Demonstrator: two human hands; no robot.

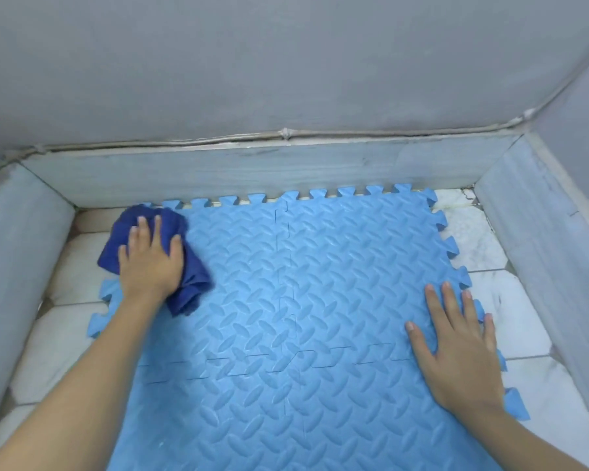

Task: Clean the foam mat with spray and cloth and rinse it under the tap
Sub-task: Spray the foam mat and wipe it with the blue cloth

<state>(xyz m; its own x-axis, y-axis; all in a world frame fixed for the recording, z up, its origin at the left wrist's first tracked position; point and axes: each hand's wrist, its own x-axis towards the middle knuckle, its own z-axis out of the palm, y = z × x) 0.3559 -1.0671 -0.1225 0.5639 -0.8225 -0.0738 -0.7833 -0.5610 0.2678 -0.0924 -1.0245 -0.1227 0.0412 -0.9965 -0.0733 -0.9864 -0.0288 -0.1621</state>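
blue foam, ridged in a plate pattern, makes up the mat (286, 300) that lies flat on the white tiled floor (524, 317) of a walled recess, its far toothed edge just against the back kerb (218, 175). my left hand (148, 263) presses flat, fingers spread, on a dark blue cloth (191, 280) bunched at the mat's far left corner; my right hand (456, 351) lies spread and flat near the right edge, pinning it. i judge the mat light, soft and bendy, made of interlocked tiles whose seams could part, so i would lift it by two opposite edges, not by one corner tooth. it looks roughly square, with no clear long axis; its edges run square to the walls. no spray bottle or tap shows here.
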